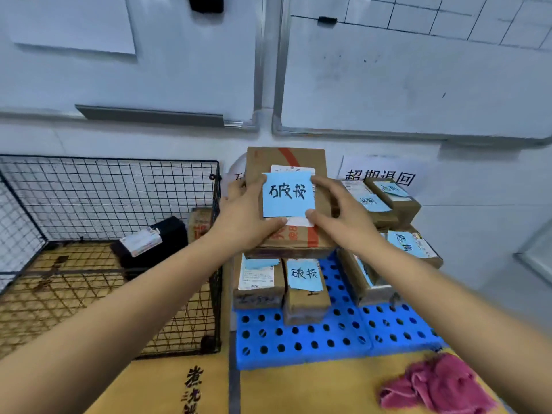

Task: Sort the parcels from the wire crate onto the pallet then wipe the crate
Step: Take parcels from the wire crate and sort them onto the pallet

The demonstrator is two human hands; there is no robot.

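A brown cardboard parcel with a blue handwritten note sits on top of other parcels on the blue perforated pallet. My left hand grips its left side, thumb on the top face. On its right side is my right hand, gripping with the thumb on top. The black wire crate stands to the left. Inside it lie a black parcel with a white label and a brown parcel against the right wall. A pink cloth lies in front of the pallet.
Two small parcels with blue notes sit under the held one. Several more labelled parcels are stacked on the pallet's right side. Whiteboards hang on the wall behind. A paper sign is stuck to the wall. Yellow cardboard covers the floor.
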